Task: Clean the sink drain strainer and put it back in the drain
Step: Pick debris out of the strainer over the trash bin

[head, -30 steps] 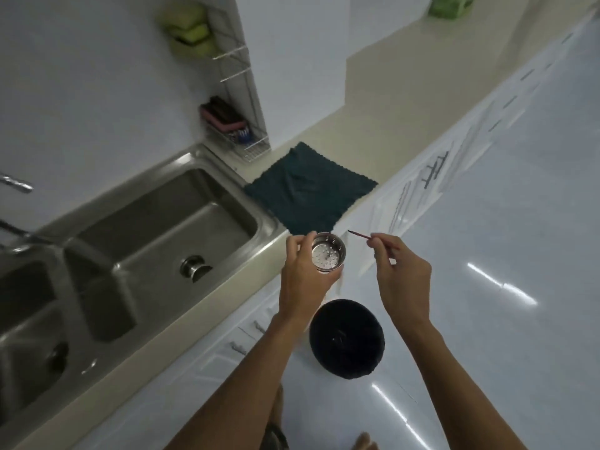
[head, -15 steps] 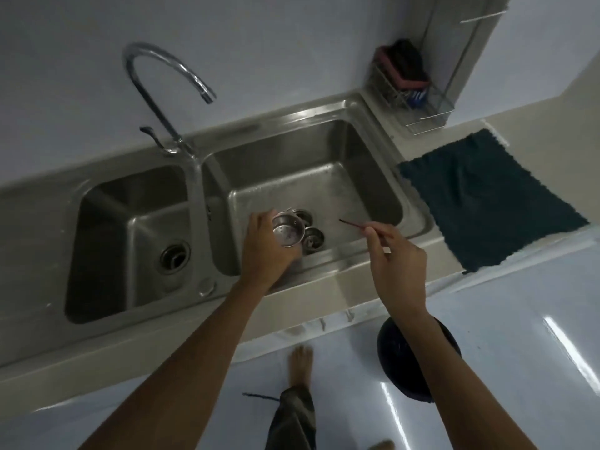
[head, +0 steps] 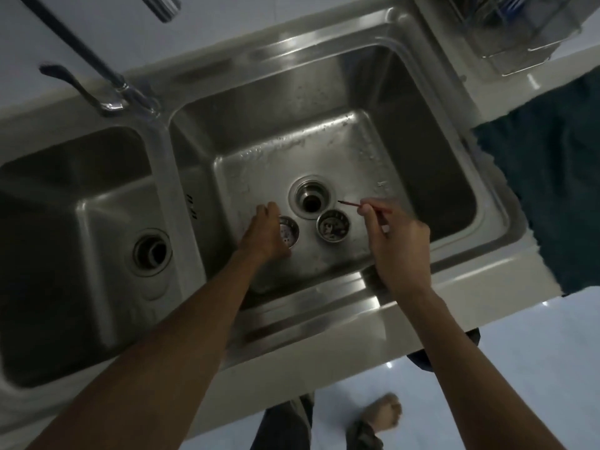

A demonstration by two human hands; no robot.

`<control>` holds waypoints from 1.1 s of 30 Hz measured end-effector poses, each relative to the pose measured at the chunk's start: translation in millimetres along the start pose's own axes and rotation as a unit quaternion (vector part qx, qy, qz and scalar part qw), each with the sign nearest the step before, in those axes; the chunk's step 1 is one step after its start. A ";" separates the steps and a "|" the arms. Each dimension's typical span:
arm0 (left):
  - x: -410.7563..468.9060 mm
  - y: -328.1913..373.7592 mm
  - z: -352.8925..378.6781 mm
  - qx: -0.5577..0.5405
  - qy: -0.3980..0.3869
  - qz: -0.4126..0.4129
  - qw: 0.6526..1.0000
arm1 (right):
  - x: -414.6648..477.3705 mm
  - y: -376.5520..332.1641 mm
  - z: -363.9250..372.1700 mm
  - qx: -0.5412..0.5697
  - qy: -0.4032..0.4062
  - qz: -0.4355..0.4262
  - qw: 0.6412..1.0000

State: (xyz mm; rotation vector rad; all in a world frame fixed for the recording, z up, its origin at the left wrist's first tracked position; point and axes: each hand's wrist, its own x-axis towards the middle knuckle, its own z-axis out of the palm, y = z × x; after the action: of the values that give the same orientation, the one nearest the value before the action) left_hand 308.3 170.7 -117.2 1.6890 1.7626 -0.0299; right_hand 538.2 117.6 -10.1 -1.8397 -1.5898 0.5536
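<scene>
A: What's biggest in my feed?

B: I'm looking down into a stainless-steel double sink (head: 383, 92). Its right basin is square, with rounded corners and a dull, water-spotted floor. To the right a dark teal cloth (head: 552, 196) lies on the pale counter, and a curved chrome faucet (head: 97, 76) stands far left.

A: And the hands?

B: My left hand (head: 264, 233) is low in the right basin, fingers curled around the small round perforated steel strainer (head: 288, 234). I see it gripped from the left side, mouth facing up. My right hand (head: 397, 246) is to its right, thumb and forefinger pressed together, pinching a thin reddish stick (head: 352, 203) that points left. The other fingers are folded in.

A: Where's the drain?

B: The open round drain hole (head: 311, 200), ringed in steel, sits just beyond and between the hands. A second round steel cup (head: 333, 226) holding dark bits rests on the basin floor just near-right of it, beside the strainer but apart from it.
</scene>
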 end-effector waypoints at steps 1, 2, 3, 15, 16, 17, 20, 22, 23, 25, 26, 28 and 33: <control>1.2 -2.3 2.2 0.010 -0.012 -0.001 1.000 | 2.8 -0.4 2.7 -0.012 -0.001 -0.005 1.000; 1.9 -4.9 4.3 0.018 -0.025 -0.002 1.000 | 5.3 -0.8 4.7 -0.023 -0.001 -0.008 1.000; 2.2 -7.0 6.0 0.023 -0.037 -0.005 0.999 | 7.2 -1.5 6.0 -0.030 -0.001 -0.009 0.999; 32.0 61.9 41.6 0.170 -0.002 0.207 0.963 | 16.2 6.3 -15.7 -0.046 0.016 0.034 0.998; 32.6 69.1 46.8 0.170 -0.005 0.207 0.963 | 14.7 9.0 -23.2 -0.047 0.018 0.040 0.998; 32.8 75.0 50.6 0.163 -0.003 0.199 0.966 | 12.7 11.4 -30.9 -0.048 0.022 0.045 0.998; 27.2 90.4 47.6 0.098 0.006 0.159 0.982 | 5.7 16.2 -54.1 -0.043 0.041 0.055 0.997; 21.0 101.7 35.4 0.036 0.016 0.161 0.986 | 1.8 17.4 -67.6 -0.030 0.060 0.057 0.996; 17.1 109.2 27.5 0.012 0.020 0.171 0.985 | -0.1 17.7 -74.0 -0.019 0.070 0.058 0.996; 7.1 130.5 10.9 -0.009 0.038 0.195 0.980 | -5.6 18.4 -88.6 0.013 0.097 0.060 0.993; 0.6 145.1 2.7 -0.013 0.053 0.209 0.976 | -9.3 19.3 -97.6 0.030 0.115 0.061 0.991; -16.7 180.2 -9.6 -0.031 0.076 0.241 0.967 | -20.3 23.3 -118.8 0.065 0.154 0.067 0.984; -90.2 275.2 4.4 -0.114 0.078 0.331 0.933 | -73.2 46.8 -191.7 0.134 0.240 0.095 0.957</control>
State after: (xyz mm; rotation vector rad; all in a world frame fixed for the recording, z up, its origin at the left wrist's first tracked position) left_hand 547.8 132.7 41.2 2.0590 1.1585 0.5993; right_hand 688.4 6.2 86.4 -1.7579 -0.9732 0.3465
